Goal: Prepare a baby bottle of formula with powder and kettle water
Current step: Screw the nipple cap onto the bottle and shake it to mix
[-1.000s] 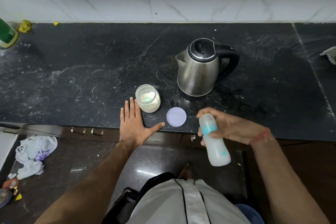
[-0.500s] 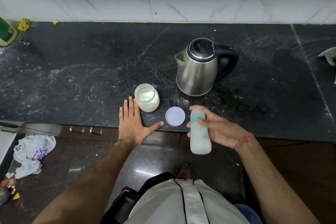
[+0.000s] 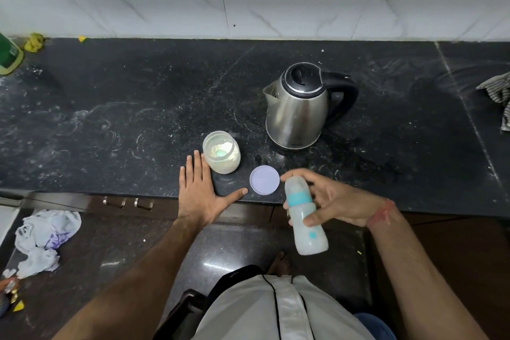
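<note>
Kettle (image 3: pixel 299 107) sits centre-right on counter (image 3: pixel 124 119); open jar (image 3: pixel 221 152) lower left of it, w/ what may be a scoop inside. Lid (image 3: pixel 264 180) lies right of jar, near counter's front edge.

Black counter (image 3: pixel 138 119): kettle (image 3: pixel 298 110), jar (image 3: pixel 222 153), lid (image 3: pixel 264 180).

Right hand (image 3: pixel 335 199) grips baby bottle (image 3: pixel 305 215) beside kettle (image 3: pixel 296 110).

Green container (image 3: pixel 8 54) at the left edge: cut off, type indeterminate; striped cloth (image 3: pixel 498 92) at the right edge: partly out of view; baby bottle (image 3: pixel 305 215): motion-blurred, markings illegible; objects at the lower-left corner: cropped, unidentifiable.
</note>
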